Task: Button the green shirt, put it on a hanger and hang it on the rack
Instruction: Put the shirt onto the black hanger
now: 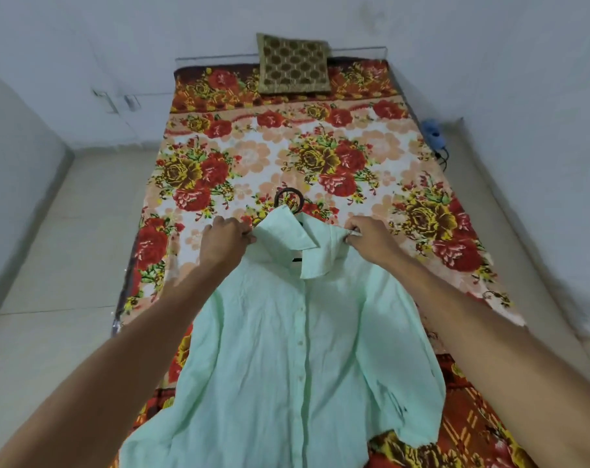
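Note:
A pale green shirt [286, 349] lies front-up on the floral bed, its placket buttoned down the middle. A dark hanger sits inside it; only the hook [288, 194] pokes out above the collar, and a dark bit shows at the neck opening. My left hand [224, 243] pinches the collar's left side. My right hand [367, 239] pinches the collar's right end. The collar [295, 238] stands up and is partly folded.
The bed [421, 184] has a red and yellow flowered sheet. A gold patterned cushion [293, 64] rests at its far end against the wall. A blue device with a cord [433, 133] lies on the floor at the right. Tiled floor flanks both sides.

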